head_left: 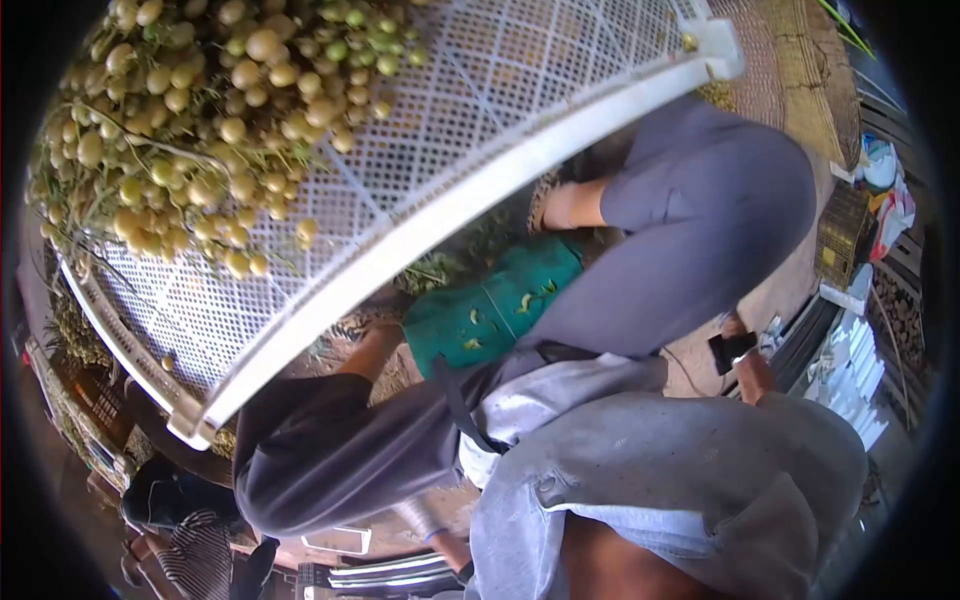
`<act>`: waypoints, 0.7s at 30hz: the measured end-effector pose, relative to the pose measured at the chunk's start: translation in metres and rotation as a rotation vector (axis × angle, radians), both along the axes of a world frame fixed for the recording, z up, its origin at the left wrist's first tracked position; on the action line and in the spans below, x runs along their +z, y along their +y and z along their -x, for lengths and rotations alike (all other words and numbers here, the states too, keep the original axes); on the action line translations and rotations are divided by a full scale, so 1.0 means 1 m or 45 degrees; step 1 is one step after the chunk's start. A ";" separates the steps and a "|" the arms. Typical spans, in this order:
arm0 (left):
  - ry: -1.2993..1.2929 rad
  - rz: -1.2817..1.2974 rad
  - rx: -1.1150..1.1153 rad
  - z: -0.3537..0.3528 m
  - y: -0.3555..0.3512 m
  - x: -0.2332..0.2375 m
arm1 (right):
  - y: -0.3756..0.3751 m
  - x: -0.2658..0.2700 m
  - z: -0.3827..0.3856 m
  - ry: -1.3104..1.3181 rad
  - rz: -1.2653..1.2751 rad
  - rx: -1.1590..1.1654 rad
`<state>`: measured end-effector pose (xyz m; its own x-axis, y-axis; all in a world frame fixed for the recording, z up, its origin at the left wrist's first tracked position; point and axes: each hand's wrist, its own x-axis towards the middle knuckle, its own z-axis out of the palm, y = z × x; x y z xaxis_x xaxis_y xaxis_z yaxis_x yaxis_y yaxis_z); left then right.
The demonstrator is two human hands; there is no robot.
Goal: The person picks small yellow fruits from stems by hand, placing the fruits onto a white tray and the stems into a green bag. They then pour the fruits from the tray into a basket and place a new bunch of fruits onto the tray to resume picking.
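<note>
A white perforated plastic tray (480, 155) slopes across my lap area, heaped at the far side with clusters of small round yellow and green fruits (200, 185) on thin stems. They look like grapes. My right hand (733, 326) is low beside my right thigh, with a dark watch on its wrist; the thigh hides most of its fingers. My left hand (418, 518) hangs down past my left thigh, seemingly in a pale glove with a blue edge. Its fingers are hidden. Neither hand touches the tray.
Between my legs lies a green cloth-like bundle (490, 305) with leaf scraps on it. A yellow crate (843, 235) and white strips (848, 375) are at the right. Another person in a striped garment (200, 560) is at the lower left, near more trays (85, 420).
</note>
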<state>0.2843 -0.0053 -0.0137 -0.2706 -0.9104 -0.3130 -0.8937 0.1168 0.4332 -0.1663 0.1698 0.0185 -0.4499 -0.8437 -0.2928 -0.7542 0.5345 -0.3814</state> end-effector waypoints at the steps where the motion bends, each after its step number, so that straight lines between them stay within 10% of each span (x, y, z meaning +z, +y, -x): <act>1: -0.020 -0.008 -0.009 -0.003 0.002 0.005 | 0.000 0.004 0.013 0.036 0.060 -0.037; 10: -0.350 -0.138 -0.129 -0.016 0.002 0.047 | -0.090 0.063 -0.042 -0.193 0.513 -0.069; 14: -0.264 0.612 -1.040 -0.021 0.018 -0.020 | -0.121 -0.041 -0.114 -0.621 -0.048 1.240; 15: 0.535 -0.196 -0.554 -0.008 0.024 -0.060 | -0.111 -0.074 -0.126 -0.673 -0.137 1.458; 16: 0.339 -0.983 -0.406 0.016 0.022 -0.068 | -0.090 -0.118 -0.134 -0.736 -0.638 1.524; 18: 0.195 -1.211 -0.681 0.032 0.045 -0.111 | -0.077 -0.149 -0.164 -0.768 -0.996 1.684; 21: 0.220 -0.830 -0.478 0.013 0.074 -0.170 | -0.101 -0.173 -0.175 -0.519 0.134 1.398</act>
<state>0.2708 0.0686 -0.1839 -0.6189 -0.3938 -0.6796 -0.7580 0.0724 0.6483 0.0083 0.0687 -0.1549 0.6447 -0.7490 -0.1529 -0.6026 -0.3749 -0.7045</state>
